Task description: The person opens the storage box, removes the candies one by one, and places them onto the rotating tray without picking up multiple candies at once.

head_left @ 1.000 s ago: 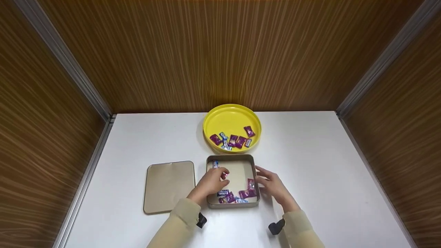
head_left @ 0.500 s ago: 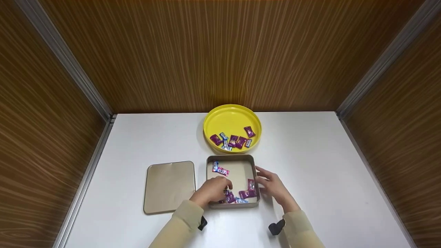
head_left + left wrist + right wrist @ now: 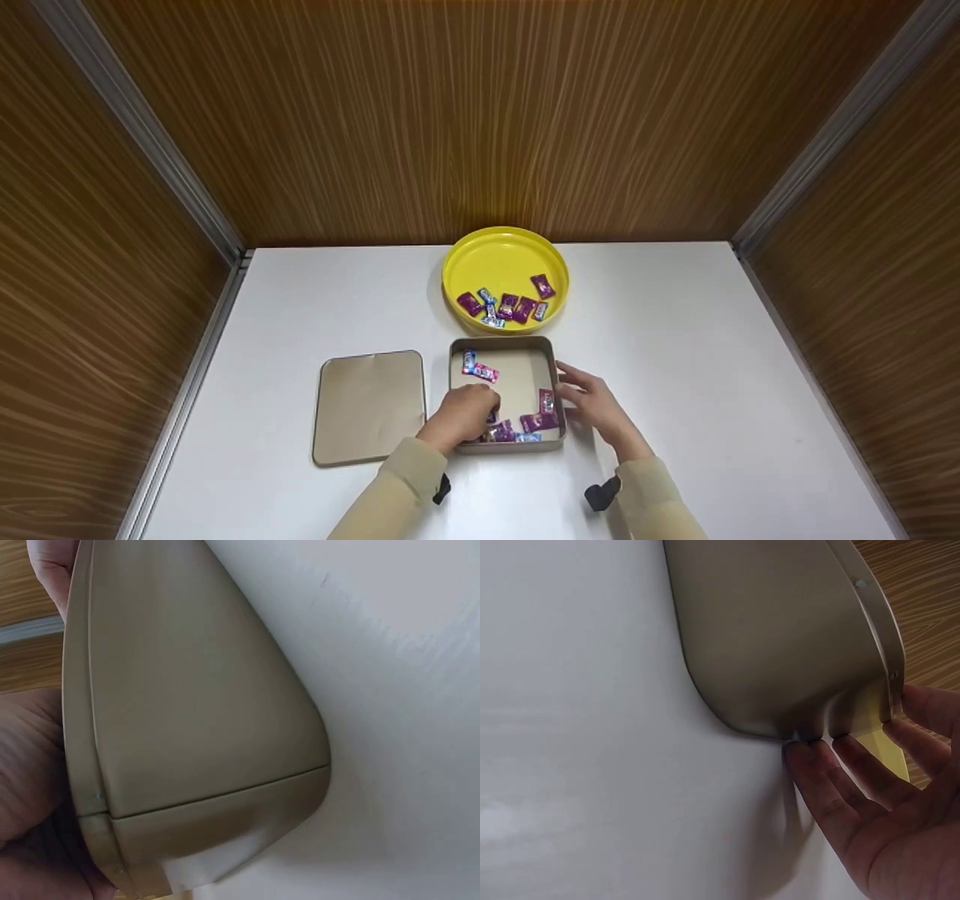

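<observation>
Left hand (image 3: 463,414): likely sorting purple foil candies (image 3: 501,432); pinch unclear; next probably calls for placing;
Right hand (image 3: 596,405): fingers (image 3: 870,765) spread against square tan tin (image 3: 510,448)

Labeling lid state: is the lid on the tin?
No, the lid lies on the table to the left of the tin, which stands open.

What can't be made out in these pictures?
Whether the left hand pinches anything: the hand hides its fingertips in the head view, the tin in the left wrist view.
Contents of the tin: behind its walls in both wrist views.
Fine print on candies: too small, head view.
Sleeves: cut off by the head view's bottom edge.
</observation>
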Demonstrator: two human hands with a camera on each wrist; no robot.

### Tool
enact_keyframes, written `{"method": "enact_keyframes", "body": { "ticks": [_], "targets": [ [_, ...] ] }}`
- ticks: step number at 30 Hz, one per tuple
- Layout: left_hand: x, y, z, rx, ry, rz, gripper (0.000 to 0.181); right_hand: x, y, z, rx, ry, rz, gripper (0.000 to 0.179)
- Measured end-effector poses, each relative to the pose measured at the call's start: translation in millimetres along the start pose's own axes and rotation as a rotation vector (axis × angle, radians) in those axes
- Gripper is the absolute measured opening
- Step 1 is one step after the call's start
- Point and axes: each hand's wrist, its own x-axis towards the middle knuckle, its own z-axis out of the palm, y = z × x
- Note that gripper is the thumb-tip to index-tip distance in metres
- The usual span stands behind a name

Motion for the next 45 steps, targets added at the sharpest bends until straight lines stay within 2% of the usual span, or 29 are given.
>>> {"method": "enact_keyframes", "body": {
  "ticks": [9, 16, 25, 31, 34, 39, 45],
  "targets": [
    [0.5, 1.4, 1.7, 0.037, 0.013, -0.018, 0.015, 0.9, 0.6, -0.6, -0.031, 0.034, 0.017, 0.052],
    [-0.3, 1.5, 2.9, 0.065, 0.037, -0.006, 0.017, -0.2, -1.1, -0.2, -0.039, 0.037, 0.022, 0.053],
    [-0.9, -0.9, 3.3, 0.013, 0.036, -0.043, 0.015, -1.2, -3.5, 0.3, -0.036, 0.017, 0.004, 0.054],
    [0.1, 2.4, 4.7, 0.129, 0.066, -0.035, 0.015, 2.0, 2.1, -1.3, -0.025, 0.013, -0.003, 0.053],
    [-0.7, 3.3, 5.5, 0.154, 0.085, -0.030, 0.016, 2.0, 2.4, -1.2, -0.014, 0.014, -0.008, 0.052],
    [-2.6, 2.1, 5.4, 0.132, 0.068, -0.030, 0.016, 2.4, 1.9, -0.2, -0.003, -0.006, -0.008, 0.055],
    [-1.4, -0.3, 1.9, 0.048, 0.060, -0.012, 0.014, 0.1, -2.6, -0.7, 0.002, -0.016, 0.005, 0.055]
  ]
}}
